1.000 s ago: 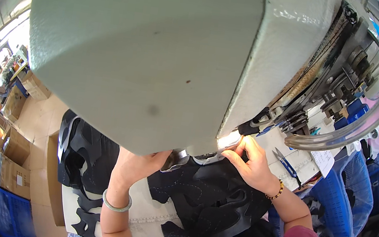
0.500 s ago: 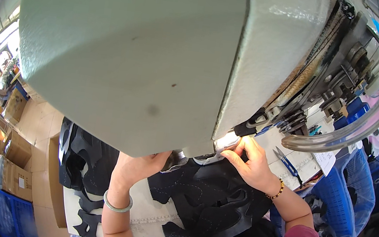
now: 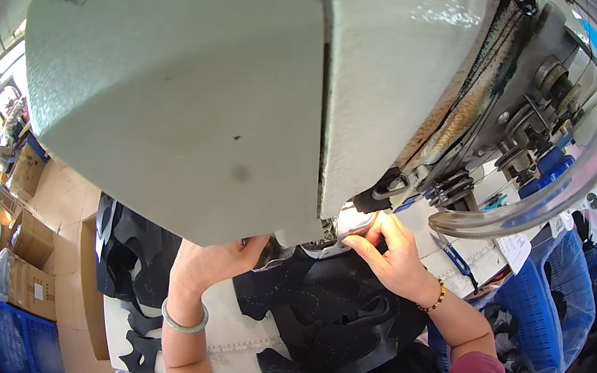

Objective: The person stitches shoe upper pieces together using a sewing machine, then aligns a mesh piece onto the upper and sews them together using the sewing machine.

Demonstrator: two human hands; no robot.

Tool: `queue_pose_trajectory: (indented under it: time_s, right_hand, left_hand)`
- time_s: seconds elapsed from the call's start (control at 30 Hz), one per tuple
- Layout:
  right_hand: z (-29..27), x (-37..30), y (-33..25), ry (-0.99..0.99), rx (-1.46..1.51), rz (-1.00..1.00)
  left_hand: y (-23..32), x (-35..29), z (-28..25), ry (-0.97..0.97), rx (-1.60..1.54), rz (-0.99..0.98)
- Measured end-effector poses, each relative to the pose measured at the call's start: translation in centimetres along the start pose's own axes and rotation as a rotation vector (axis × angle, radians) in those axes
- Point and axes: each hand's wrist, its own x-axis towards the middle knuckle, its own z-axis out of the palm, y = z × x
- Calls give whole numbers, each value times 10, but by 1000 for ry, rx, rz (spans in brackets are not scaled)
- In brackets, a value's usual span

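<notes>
A large pale sewing machine head (image 3: 174, 93) fills the upper view and hides the spot where the work happens. My left hand (image 3: 215, 260), with a pale bangle at the wrist, reaches under its lower edge beside a shiny metal part (image 3: 275, 253); most of its fingers are out of sight. Thumb and curled fingers of my right hand (image 3: 393, 259) close together against the bright metal housing (image 3: 353, 221). What they pinch, if anything, cannot be made out. Black cut pieces (image 3: 335, 306) with light stitch lines lie heaped just below both hands.
More black pieces (image 3: 141, 248) lie at the left of the white table (image 3: 236, 330). Blue-handled snips (image 3: 458, 259) rest to the right. A clear curved tube (image 3: 522, 227) arches at the right, above blue crates (image 3: 527, 295). Cardboard boxes (image 3: 31, 282) stand on the floor at left.
The machine head appears slightly further left in view, showing more of the metal housing by my right hand. Both hands stay almost in place.
</notes>
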Motion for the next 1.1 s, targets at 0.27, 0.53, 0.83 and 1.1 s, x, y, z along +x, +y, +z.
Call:
queue_pose_trajectory:
  time_s: [0.27,0.53,0.83,1.1]
  right_hand:
    - [-2,1,-1,-14,69,70]
    - [-5,2,-8,-29,37,62]
    - [-3,0,-4,-8,33,40]
    - [-8,0,-2,-21,56,51]
  left_hand:
    - [5,3,-2,13,24,-6]
    - [-28,7,8,83,108,273]
    - [-51,8,9,-33,349,453]
    - [-35,1,11,-10,-60,145]
